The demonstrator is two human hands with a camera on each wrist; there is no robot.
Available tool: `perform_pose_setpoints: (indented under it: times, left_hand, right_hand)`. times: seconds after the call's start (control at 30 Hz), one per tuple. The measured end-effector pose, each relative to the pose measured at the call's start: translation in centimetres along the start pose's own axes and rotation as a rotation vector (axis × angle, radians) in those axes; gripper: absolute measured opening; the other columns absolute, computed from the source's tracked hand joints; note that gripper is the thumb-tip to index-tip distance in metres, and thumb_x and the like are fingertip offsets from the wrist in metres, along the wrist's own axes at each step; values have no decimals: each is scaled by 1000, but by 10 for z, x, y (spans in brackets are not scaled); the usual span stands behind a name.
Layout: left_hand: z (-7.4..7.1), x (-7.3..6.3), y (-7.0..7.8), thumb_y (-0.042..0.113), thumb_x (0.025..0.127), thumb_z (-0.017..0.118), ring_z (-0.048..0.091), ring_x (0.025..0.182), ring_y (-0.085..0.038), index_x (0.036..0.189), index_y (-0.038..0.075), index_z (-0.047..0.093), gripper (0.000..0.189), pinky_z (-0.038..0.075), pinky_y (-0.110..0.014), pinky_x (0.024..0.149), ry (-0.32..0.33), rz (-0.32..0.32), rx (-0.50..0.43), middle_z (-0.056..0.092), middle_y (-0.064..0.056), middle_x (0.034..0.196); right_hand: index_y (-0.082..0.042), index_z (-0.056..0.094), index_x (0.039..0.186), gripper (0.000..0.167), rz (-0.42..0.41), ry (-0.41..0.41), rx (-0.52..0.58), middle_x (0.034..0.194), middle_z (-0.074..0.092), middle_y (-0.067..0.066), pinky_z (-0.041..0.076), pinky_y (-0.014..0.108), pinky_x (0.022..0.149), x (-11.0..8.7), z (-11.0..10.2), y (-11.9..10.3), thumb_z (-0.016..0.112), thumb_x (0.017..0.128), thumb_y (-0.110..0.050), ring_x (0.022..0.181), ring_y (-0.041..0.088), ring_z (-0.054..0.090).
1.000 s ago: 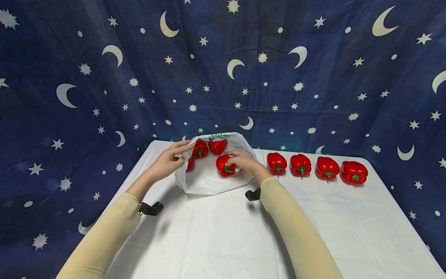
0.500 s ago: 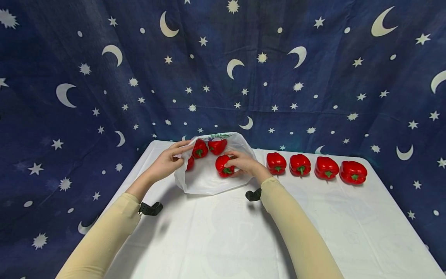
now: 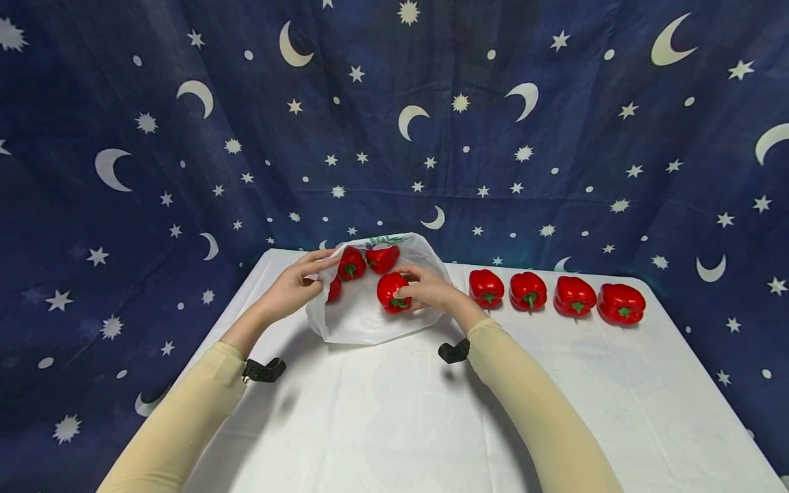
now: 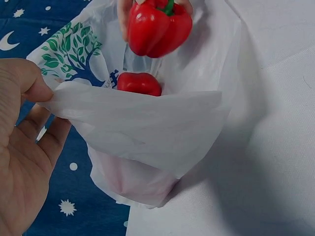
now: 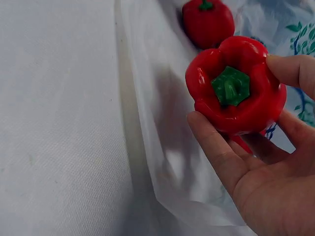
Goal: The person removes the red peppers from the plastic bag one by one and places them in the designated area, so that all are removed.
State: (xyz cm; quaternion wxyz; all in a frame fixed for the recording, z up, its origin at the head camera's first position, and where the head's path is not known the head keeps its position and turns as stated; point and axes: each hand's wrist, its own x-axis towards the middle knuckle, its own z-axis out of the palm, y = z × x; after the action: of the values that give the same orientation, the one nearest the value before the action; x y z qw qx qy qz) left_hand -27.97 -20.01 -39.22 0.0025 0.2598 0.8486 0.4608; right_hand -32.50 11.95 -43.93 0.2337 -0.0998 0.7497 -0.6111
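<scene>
Held pepper (image 3: 387, 290): red, green-stemmed; located within the mouth of the bag; contact with the bag's floor cannot be told.
Right hand (image 3: 429, 289): thumb and fingers curled round the held pepper.
Bag (image 3: 364, 331): white, thin, green-and-blue tree print; laid with its mouth toward the wearer.
Left hand (image 3: 290, 287): bag's rim pinched at its left side, by which the mouth is kept wide.
Bagged peppers: three seen, two at the back (image 3: 351, 264) (image 3: 383, 259), one at the left (image 3: 334, 290), partly hidden.
Row peppers: four, set side by side right of the bag (image 3: 486, 288) (image 3: 527, 291) (image 3: 574, 296) (image 3: 621, 304).
Table (image 3: 364, 431): white-covered.
Backdrop (image 3: 364, 109): blue, moons and stars.
Step in hand: judged to be the placing of the held pepper in the bag.
Next move: a lowering and loosening of the right fingers seems called for, the rim being held up meanwhile.
</scene>
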Motion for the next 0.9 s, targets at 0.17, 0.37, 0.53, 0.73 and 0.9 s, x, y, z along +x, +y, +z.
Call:
perform_pose_setpoints:
  times: [0.17,0.37,0.53,0.73,0.9]
  left_hand:
    - [0,0,0,-6,95,50,42,137,-27,150,17,54,60,44,-31,76,-1,-2,5,36,4,161]
    - [2,3,-1,-8,95,49,43,135,-27,150,13,54,59,43,-29,83,13,-3,15,36,3,161]
    - [2,2,2,-10,95,47,41,137,-29,150,10,53,59,43,-29,83,17,-9,20,36,-1,161]
    - [0,2,-3,-6,95,49,42,134,-25,150,18,55,61,44,-29,77,12,12,17,38,7,160]
    - [1,1,-3,-6,94,49,39,135,-22,150,18,55,61,42,-29,70,10,17,31,37,7,160]
  right_hand:
    - [-17,50,149,67,-5,3,-7,150,43,13,57,47,88,-13,-3,-5,76,88,-13,121,34,56]
    - [-16,47,153,71,-11,9,18,152,40,11,57,46,88,-32,-10,-11,77,88,-12,124,35,55]
    - [-19,50,150,70,-5,15,39,151,41,11,57,46,87,-49,-19,-12,80,87,-11,127,37,52]
    - [-20,52,149,73,1,41,10,149,44,10,58,43,86,-75,-37,-9,83,83,-15,128,36,51]
    - [-20,53,148,76,19,76,-13,151,44,13,58,44,86,-98,-52,-3,87,80,-19,130,39,48]
